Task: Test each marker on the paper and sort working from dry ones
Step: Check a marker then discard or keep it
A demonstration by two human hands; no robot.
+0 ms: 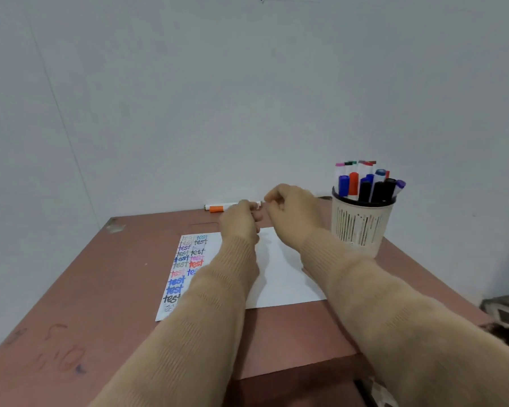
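Left hand [241,220] grips a white marker [258,204] at the counter's [115,289] far edge, beside an orange-capped marker [216,209]; the right hand [291,208] curls its fingers [272,201], contents hidden. Laying it parallel would likely keep piles tidy.

Matt white paper [279,277] on worn reddish table [100,289]; ribbed knit sleeve [365,289]
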